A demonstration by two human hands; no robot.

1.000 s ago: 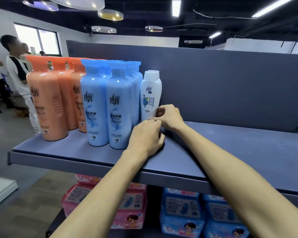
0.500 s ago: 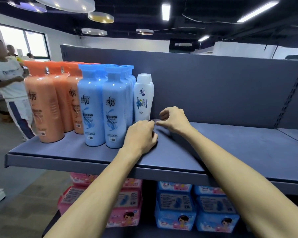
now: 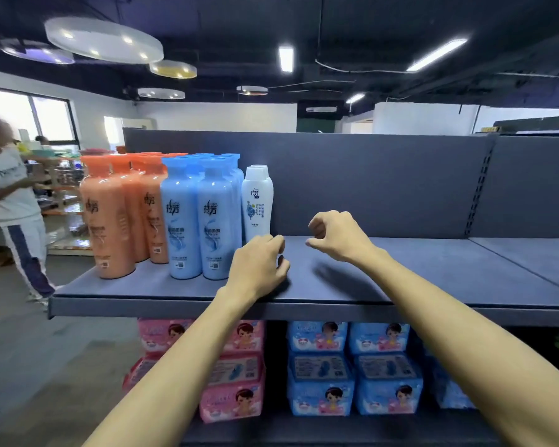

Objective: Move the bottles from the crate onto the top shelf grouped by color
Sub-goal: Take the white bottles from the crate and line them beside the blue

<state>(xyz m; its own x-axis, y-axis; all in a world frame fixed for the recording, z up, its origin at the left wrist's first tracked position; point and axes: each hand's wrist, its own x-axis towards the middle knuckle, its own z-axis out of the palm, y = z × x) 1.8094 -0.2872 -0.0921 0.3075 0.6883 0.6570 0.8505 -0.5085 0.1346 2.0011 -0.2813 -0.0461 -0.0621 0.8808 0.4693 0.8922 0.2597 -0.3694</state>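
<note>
On the grey top shelf [image 3: 400,279] stand three colour groups: orange bottles [image 3: 107,221] at the left, blue bottles [image 3: 181,221] beside them, then white bottles [image 3: 257,201], one behind the other, near the back panel. My left hand [image 3: 259,262] hovers just in front of the white bottles, fingers loosely curled, holding nothing. My right hand [image 3: 336,233] hangs above the bare shelf to their right, also loosely curled and empty. Neither hand touches a bottle. No crate is in view.
A grey back panel [image 3: 384,182] closes the shelf behind, with a slotted upright [image 3: 480,188] at the right. Pink packs [image 3: 233,372] and blue packs [image 3: 352,366] fill the shelf below. A person [image 3: 10,195] stands in the aisle at the left.
Both hands were pinching the base of the white bottle; they have let go and drawn back, the right hand moving right. The bottle stays upright. The camera has tilted up.
</note>
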